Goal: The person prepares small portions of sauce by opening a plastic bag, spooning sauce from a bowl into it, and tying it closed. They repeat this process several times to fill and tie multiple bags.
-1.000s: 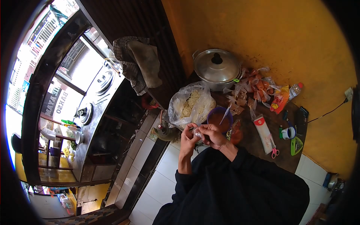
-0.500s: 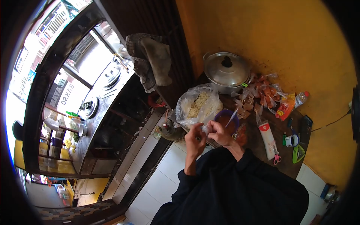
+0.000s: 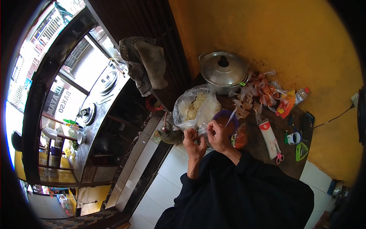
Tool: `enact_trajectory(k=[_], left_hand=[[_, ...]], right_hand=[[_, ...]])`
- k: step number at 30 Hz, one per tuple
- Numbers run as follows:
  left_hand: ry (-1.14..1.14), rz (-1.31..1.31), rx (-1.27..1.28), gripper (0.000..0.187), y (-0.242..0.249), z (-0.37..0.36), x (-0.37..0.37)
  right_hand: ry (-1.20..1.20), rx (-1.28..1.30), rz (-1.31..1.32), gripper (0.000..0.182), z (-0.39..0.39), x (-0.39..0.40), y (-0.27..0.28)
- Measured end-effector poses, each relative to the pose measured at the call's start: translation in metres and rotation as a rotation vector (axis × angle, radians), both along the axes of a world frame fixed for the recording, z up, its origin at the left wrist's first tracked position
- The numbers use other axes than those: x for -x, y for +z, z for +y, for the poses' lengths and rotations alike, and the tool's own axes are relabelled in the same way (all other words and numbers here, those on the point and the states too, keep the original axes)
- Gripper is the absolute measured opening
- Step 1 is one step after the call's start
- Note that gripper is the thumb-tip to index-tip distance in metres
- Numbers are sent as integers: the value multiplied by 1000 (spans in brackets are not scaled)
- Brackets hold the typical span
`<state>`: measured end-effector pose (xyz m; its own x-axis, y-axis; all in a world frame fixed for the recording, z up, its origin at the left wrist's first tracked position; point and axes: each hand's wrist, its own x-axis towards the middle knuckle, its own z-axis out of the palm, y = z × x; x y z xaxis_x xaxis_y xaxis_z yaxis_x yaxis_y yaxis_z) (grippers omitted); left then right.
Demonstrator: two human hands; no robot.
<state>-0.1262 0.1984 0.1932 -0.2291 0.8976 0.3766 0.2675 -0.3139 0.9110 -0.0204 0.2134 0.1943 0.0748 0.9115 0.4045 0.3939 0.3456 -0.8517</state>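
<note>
My left hand point(image 3: 195, 144) and my right hand point(image 3: 220, 138) are close together in front of my body, fingers curled into pinches. Thin clear plastic, apparently a small bag point(image 3: 203, 130), stretches between their fingertips; its edges are hard to make out. Just beyond lies a large clear bag of noodles point(image 3: 196, 106). Beside my right hand stands a purple bowl point(image 3: 236, 126) of brownish-orange sauce, with a handle sticking out of it. A small bag with orange-red contents point(image 3: 240, 138) lies right of that hand.
On the dark table point(image 3: 251, 152) stand a lidded pot point(image 3: 224, 70), several tied sauce bags point(image 3: 267, 89), a bottle point(image 3: 302, 95), a long white-and-red packet point(image 3: 268, 138), pink-handled scissors point(image 3: 280, 157), a white cup point(image 3: 294, 138) and a green tool point(image 3: 301, 151). A gas cylinder point(image 3: 167, 134) sits beside it.
My hands have moved slightly apart and left, and the plastic between them now looks spread rather than bunched. The whole view has shifted a little.
</note>
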Motion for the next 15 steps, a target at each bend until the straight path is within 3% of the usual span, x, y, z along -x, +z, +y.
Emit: enact_trajectory(k=[4,7,9,10,13,15], left_hand=[[-59,-23,146,22,-8,3,3],[-82,-93,187,29,4,4,1],[-81,-139,182,34,14,3,-2],[-71,-125,122,38,17,3,-4],[-64,-114,50,47,18,0,-5],[-17,-176,42,46,27,-2,-7]], right_hand=[[59,8,76,9,-6,4,17],[79,-33,-94,17,-5,5,21],[-101,-260,-217,25,-3,10,20],[-100,-247,-196,27,-2,10,17],[-11,-76,-185,19,-8,4,20],[87,-105,-143,15,-9,2,15]])
